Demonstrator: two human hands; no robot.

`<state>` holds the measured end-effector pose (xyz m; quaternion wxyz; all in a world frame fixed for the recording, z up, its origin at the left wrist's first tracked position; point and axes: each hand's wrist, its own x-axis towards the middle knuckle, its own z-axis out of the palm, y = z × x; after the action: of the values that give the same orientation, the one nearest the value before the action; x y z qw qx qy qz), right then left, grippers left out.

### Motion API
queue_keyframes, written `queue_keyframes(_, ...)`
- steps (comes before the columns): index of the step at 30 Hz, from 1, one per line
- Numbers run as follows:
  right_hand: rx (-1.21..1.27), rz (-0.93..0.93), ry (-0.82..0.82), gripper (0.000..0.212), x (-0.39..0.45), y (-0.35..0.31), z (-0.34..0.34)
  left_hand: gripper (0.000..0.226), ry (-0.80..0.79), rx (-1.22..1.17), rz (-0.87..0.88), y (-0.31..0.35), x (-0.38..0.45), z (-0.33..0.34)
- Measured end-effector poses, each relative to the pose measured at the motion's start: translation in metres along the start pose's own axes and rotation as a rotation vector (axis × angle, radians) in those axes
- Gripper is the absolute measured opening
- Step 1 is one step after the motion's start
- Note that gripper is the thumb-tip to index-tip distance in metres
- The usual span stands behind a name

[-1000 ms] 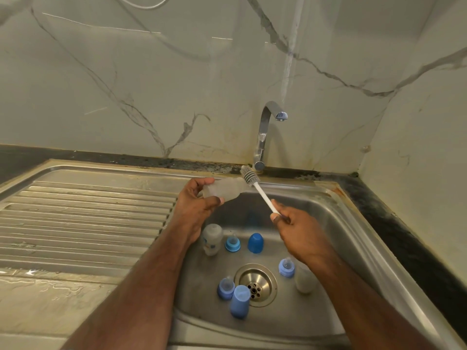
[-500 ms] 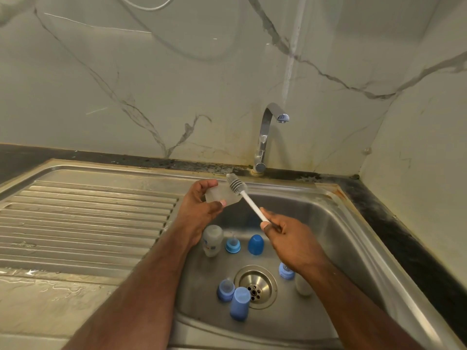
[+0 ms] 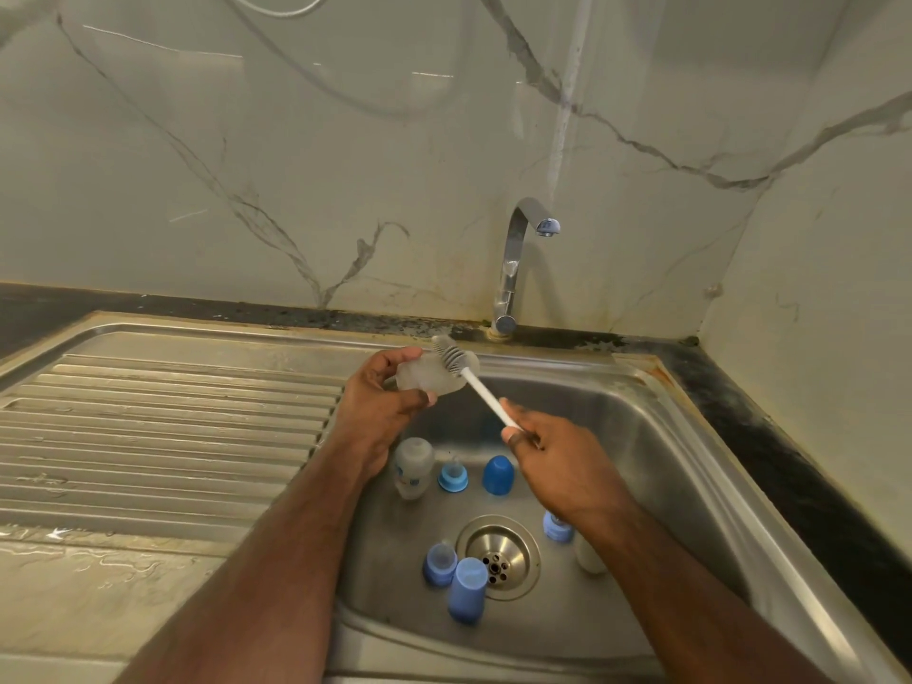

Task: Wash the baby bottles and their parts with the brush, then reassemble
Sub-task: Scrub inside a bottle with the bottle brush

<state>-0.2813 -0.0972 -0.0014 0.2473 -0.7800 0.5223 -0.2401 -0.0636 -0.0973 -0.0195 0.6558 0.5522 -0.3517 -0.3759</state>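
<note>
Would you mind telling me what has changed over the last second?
The right hand slid the brush leftward across the bottle held by the left hand. Both grips, and the parts in the sink, are unchanged.

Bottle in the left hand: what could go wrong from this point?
The left hand grips the clear bottle only at one end, above the sink, while the right hand lays the brush across it; a hard scrub may knock it loose. It could drop onto the blue caps below.
</note>
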Motion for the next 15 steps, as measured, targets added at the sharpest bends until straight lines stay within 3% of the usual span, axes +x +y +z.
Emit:
queue_keyframes(3, -0.014, 0.049, 0.033, 0.045, 0.003, 0.005, -0.007, 0.059, -0.041, 0.014, 0.008, 0.001, -0.002, 0.0)
queue_keyframes(7, 0.013, -0.022, -0.008, 0.044, -0.003, -0.002, 0.0, 0.063, -0.037, 0.045, 0.038, 0.0, -0.001, 0.002)
queue_keyframes(15, 0.019, 0.036, 0.019, 0.044, 0.001, 0.008, -0.005, 0.063, -0.09, -0.096, -0.043, 0.001, -0.001, 0.003)
